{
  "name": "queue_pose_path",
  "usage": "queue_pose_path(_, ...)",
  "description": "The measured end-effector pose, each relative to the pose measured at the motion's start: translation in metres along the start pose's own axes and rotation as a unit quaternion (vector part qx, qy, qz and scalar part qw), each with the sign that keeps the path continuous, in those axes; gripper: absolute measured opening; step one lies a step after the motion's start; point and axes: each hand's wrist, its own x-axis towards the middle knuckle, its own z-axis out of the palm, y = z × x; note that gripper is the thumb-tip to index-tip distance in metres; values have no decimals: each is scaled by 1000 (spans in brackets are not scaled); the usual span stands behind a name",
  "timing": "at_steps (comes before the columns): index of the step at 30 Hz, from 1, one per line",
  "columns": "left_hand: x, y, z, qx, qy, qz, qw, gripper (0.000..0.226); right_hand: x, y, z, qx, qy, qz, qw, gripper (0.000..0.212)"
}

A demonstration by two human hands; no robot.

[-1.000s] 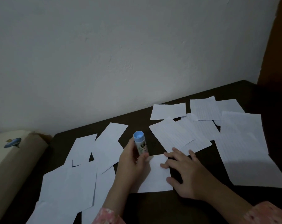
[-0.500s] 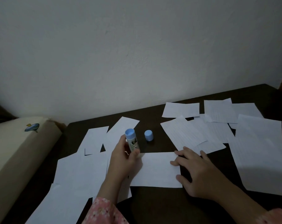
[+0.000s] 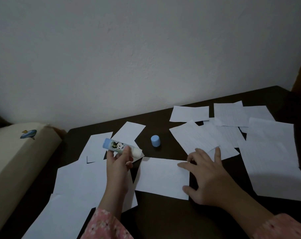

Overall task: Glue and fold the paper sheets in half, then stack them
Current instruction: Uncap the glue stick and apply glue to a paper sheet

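L hand grips uncapped glue stick, tip pointing right at sheet just beside; R hand flat, pins sheet's right edge.

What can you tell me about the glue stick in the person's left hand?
The glue stick is a short plastic tube with a light blue base and a white label that shows a panda. Its cap is off and stands on the dark table to its right. The white glue end is bare and points right, toward the paper sheet. The tube lies almost level, slightly tilted. Only the left hand touches it, holding it near the middle.
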Motion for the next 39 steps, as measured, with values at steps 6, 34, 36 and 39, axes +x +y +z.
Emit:
queue_pose_path(6, 4, -7, -1, 1, -9, -31, 999, 45, 3, -5, -7, 14, -18, 60, 998, 52)
queue_pose_path(34, -55, -6, 24, 295, -267, 112, 911, 45, 2, 4, 5, 127, -59, 37, 989, 33)
queue_pose_path(36, -60, -5, 24, 315, -280, 135, 897, 43, 2, 6, 5, 123, -76, 30, 989, 35)
queue_pose_path(39, -63, -6, 26, 348, -293, 172, 874, 43, 2, 9, 5, 116, -84, 21, 989, 37)
